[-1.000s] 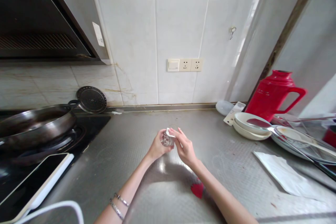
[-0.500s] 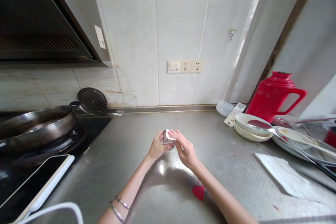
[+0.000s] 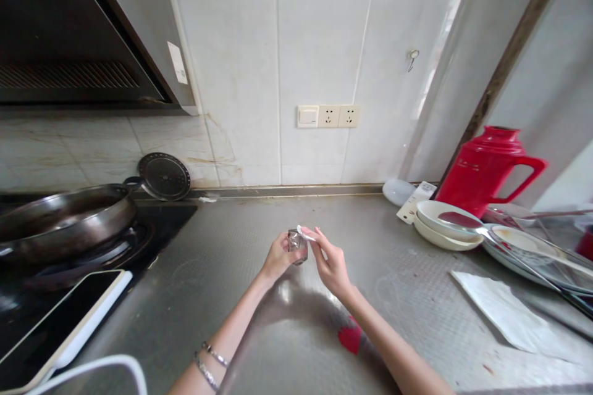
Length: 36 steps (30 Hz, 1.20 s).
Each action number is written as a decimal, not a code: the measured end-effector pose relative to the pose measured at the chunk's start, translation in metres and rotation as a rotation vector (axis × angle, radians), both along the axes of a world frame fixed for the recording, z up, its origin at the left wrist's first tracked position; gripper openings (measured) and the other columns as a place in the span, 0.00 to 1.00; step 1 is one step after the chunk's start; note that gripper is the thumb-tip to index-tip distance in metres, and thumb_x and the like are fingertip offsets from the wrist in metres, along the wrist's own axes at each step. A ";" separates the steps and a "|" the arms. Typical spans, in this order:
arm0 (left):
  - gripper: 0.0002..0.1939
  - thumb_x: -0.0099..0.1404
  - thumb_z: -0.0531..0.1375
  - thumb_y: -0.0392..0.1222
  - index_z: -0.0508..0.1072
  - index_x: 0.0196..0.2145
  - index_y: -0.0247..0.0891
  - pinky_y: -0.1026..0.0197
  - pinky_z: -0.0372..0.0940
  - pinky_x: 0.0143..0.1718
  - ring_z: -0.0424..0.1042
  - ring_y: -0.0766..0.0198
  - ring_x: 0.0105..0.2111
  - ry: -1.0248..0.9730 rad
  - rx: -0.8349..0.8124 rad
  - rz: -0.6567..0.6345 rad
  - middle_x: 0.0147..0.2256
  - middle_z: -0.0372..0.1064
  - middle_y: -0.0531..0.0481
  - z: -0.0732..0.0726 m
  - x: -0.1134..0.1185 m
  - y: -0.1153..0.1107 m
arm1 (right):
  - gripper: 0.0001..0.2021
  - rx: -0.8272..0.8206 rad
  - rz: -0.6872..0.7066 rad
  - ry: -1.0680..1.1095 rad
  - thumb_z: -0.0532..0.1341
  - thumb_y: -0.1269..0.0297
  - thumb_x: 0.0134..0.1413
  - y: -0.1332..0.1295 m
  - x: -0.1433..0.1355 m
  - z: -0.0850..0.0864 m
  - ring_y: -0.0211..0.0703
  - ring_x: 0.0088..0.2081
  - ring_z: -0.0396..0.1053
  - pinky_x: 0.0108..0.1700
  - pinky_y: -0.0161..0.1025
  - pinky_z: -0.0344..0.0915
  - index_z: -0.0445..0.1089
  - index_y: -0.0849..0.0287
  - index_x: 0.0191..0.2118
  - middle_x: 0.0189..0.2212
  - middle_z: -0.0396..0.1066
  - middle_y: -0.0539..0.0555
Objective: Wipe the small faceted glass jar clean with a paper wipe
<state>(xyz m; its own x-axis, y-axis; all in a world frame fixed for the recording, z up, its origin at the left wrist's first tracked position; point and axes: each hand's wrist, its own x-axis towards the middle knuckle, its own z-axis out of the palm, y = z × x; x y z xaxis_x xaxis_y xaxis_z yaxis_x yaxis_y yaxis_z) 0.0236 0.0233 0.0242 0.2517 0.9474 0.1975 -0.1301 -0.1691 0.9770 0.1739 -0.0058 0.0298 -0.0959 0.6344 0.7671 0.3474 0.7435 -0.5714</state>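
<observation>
Head view: a small clear vessel [image 3: 295, 252] is held in the left hand [image 3: 279, 256], fingers curled about its side; by all appearance it is carried above the tabletop [image 3: 222, 247]. A thin white piece [image 3: 303, 234] is pinched at the vessel's upper end by the right hand [image 3: 330, 264], its fingers drawn narrow; whether paper or cap is meant cannot be told.

Stage, as judged: vessel gripped, white piece placed at its top; setting down of either not yet done, and any finish on the vessel too small to be read.

Left side: one pan [image 3: 92, 228] is borne by a black cooktop [image 3: 173, 222]; a pale-cased phone [image 3: 60, 333] is laid nearby.

Right side: a red flask [image 3: 486, 166] is stood behind stacked bowls [image 3: 440, 238]; a white sheet [image 3: 498, 305] is spread nearer the front
</observation>
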 end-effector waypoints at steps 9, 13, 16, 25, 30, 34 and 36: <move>0.26 0.44 0.70 0.44 0.70 0.41 0.34 0.60 0.64 0.42 0.72 0.59 0.39 0.022 -0.010 0.017 0.37 0.73 0.46 -0.002 0.002 0.000 | 0.14 -0.186 -0.094 0.083 0.52 0.58 0.63 0.010 0.004 -0.006 0.45 0.38 0.75 0.44 0.41 0.71 0.73 0.54 0.44 0.36 0.77 0.52; 0.26 0.46 0.69 0.48 0.70 0.41 0.33 0.62 0.66 0.34 0.72 0.61 0.34 -0.004 -0.074 0.025 0.35 0.73 0.47 0.001 0.001 -0.002 | 0.16 -0.241 -0.115 0.161 0.51 0.56 0.63 0.013 0.004 -0.007 0.44 0.36 0.73 0.40 0.38 0.71 0.73 0.57 0.44 0.36 0.76 0.53; 0.25 0.49 0.67 0.51 0.71 0.42 0.34 0.65 0.66 0.25 0.71 0.65 0.27 -0.025 -0.162 0.020 0.32 0.72 0.49 0.002 0.000 -0.003 | 0.17 -0.259 0.005 0.150 0.51 0.57 0.64 0.011 0.001 -0.008 0.47 0.49 0.70 0.51 0.45 0.67 0.69 0.54 0.51 0.49 0.72 0.56; 0.26 0.51 0.67 0.53 0.72 0.44 0.35 0.65 0.66 0.30 0.74 0.61 0.34 -0.034 -0.190 0.057 0.37 0.74 0.46 -0.003 -0.002 0.002 | 0.36 -0.432 0.313 0.146 0.63 0.60 0.54 0.004 -0.013 -0.023 0.51 0.62 0.56 0.52 0.48 0.68 0.46 0.48 0.65 0.65 0.50 0.59; 0.41 0.49 0.68 0.56 0.60 0.55 0.38 0.61 0.68 0.33 0.74 0.59 0.36 -0.099 -0.245 -0.035 0.43 0.72 0.41 -0.002 -0.008 0.002 | 0.31 -0.466 0.384 0.266 0.61 0.59 0.55 0.011 -0.016 -0.028 0.51 0.59 0.61 0.44 0.44 0.74 0.51 0.50 0.62 0.61 0.57 0.60; 0.59 0.38 0.74 0.50 0.48 0.62 0.44 0.56 0.69 0.40 0.73 0.54 0.43 -0.088 -0.182 -0.195 0.57 0.58 0.33 0.001 -0.017 0.002 | 0.28 -0.495 0.393 0.333 0.61 0.56 0.55 0.015 -0.011 -0.024 0.51 0.54 0.67 0.48 0.47 0.71 0.55 0.52 0.60 0.58 0.62 0.60; 0.62 0.37 0.75 0.45 0.45 0.63 0.45 0.54 0.69 0.41 0.74 0.54 0.42 -0.016 -0.145 -0.231 0.59 0.56 0.32 -0.002 -0.018 0.004 | 0.27 -0.528 0.395 0.356 0.61 0.55 0.55 0.016 -0.010 -0.023 0.51 0.53 0.68 0.51 0.48 0.69 0.57 0.53 0.59 0.57 0.63 0.60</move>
